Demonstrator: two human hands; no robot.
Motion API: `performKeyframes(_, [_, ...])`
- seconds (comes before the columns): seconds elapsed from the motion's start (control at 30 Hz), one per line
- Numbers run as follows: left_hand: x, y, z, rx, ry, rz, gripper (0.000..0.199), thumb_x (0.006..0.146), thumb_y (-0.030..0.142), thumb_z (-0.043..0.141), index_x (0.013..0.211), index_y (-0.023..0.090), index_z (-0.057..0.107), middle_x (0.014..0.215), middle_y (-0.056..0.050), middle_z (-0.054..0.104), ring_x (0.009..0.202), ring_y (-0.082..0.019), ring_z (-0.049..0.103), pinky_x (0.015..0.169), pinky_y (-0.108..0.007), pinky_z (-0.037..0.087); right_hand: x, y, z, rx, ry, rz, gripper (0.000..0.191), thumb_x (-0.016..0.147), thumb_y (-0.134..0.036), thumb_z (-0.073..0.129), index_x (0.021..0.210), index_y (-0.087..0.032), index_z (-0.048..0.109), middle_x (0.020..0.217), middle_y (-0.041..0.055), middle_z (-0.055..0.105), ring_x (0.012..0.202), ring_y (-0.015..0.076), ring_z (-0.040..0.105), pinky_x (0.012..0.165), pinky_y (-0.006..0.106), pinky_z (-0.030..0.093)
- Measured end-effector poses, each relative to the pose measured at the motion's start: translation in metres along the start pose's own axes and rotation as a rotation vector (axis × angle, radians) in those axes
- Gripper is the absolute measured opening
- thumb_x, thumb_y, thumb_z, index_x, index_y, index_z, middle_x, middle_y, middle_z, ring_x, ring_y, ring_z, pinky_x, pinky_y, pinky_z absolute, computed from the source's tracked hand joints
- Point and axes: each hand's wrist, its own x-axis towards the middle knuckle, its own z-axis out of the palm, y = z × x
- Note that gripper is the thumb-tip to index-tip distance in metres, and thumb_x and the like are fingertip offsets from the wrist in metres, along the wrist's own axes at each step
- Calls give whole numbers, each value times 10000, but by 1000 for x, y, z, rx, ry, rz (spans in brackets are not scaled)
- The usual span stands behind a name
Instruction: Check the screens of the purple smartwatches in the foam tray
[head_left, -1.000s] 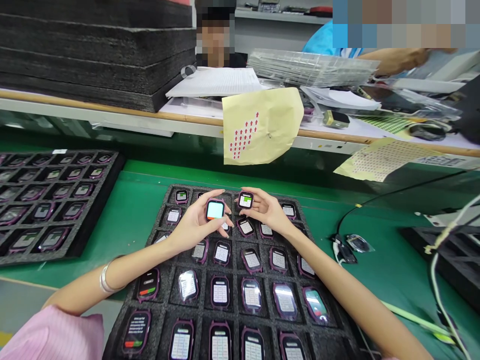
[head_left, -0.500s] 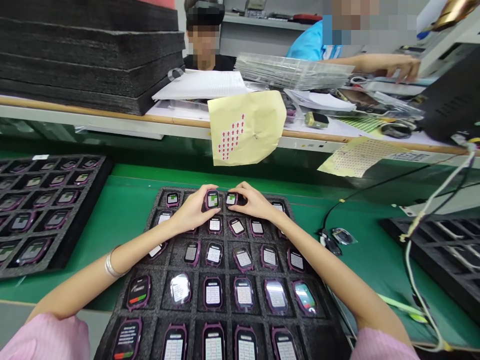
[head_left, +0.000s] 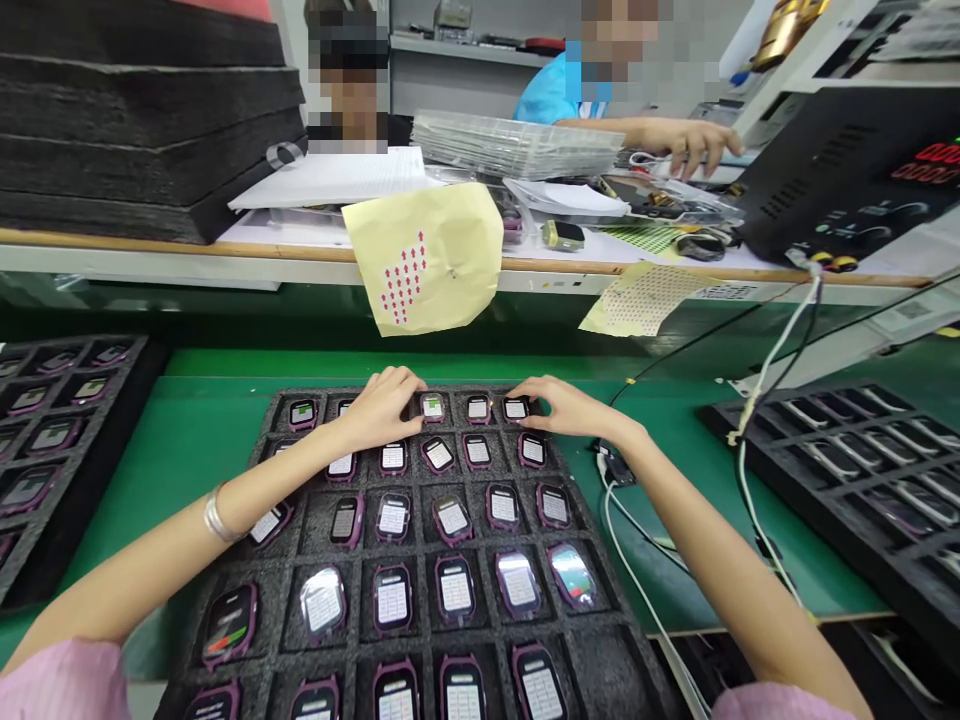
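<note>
At far left, a stack of thick black foam slabs [head_left: 135, 150] stands on a wood-edged shelf [head_left: 315, 270]. Below it, on a green counter [head_left: 184, 450], lies a black foam tray of watches [head_left: 112, 450], partly out of view. The left arm, in a pink ribbed sleeve [head_left: 67, 675] and a silver bangle [head_left: 216, 515], reaches over the central dark grey foam tray [head_left: 352, 590]. Its compartments hold purple-rimmed square watches, screens up, presumably so the displays can be read and the cases do not rub together.

In the far row, the left hand [head_left: 386, 405] curves its thumb and fingers around the left side of a purple watch with a green-and-white screen [head_left: 433, 407]; whether it grips or only touches, I cannot tell. Above, a yellow paper sheet with red arrows [head_left: 427, 260] hangs over the shelf's edge. Further right in that row, the right hand [head_left: 555, 408] pinches a purple watch with a white screen [head_left: 516, 408] by its far and near edges, which seems to keep the display uncovered.

Beyond the shelf, a co-worker's hand [head_left: 701, 145] rests among papers and plastic. At right are a black box with red digits [head_left: 832, 180] and, below, another black foam tray [head_left: 709, 415].
</note>
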Motion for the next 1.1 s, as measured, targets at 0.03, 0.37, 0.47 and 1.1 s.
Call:
performKeyframes(0.03, [9, 9, 2, 11, -8, 23, 315, 814, 267, 538, 1108, 154, 530, 1106, -123, 552, 1055, -301, 481, 902, -455, 391, -2, 2, 3, 1, -6, 5, 357, 725, -199, 694, 1082, -191, 676, 1047, 87, 675, 954, 300, 613, 832, 421, 484])
performKeyframes(0.37, [83, 49, 47, -39, -127, 83, 241, 674, 158, 679, 890, 99, 589, 996, -178, 584, 1029, -378, 523, 860, -491, 423, -3, -10, 27, 83, 133, 151, 384, 700, -171, 698, 1082, -158, 664, 1006, 116, 652, 951, 318, 597, 838, 422, 467])
performKeyframes(0.47, [78, 43, 48, -149, -106, 82, 260, 686, 182, 677, 921, 113, 588, 1003, -153, 604, 1028, -348, 546, 894, -473, 424, -7, -12, 35, 198, 222, 213, 454, 688, -203, 733, 1125, -128, 637, 1019, 138, 641, 948, 332, 591, 870, 464, 451])
performKeyframes(1.1, [-51, 43, -19, -1407, 50, -470, 552, 567, 79, 806, 1046, 177, 549, 922, -50, 696, 788, -178, 660, 563, -206, 475, 3, -121, 45, 1465, 277, 270, 584, 657, -161, 792, 1184, -175, 539, 815, 22, 658, 596, 154, 672, 442, 189, 503])
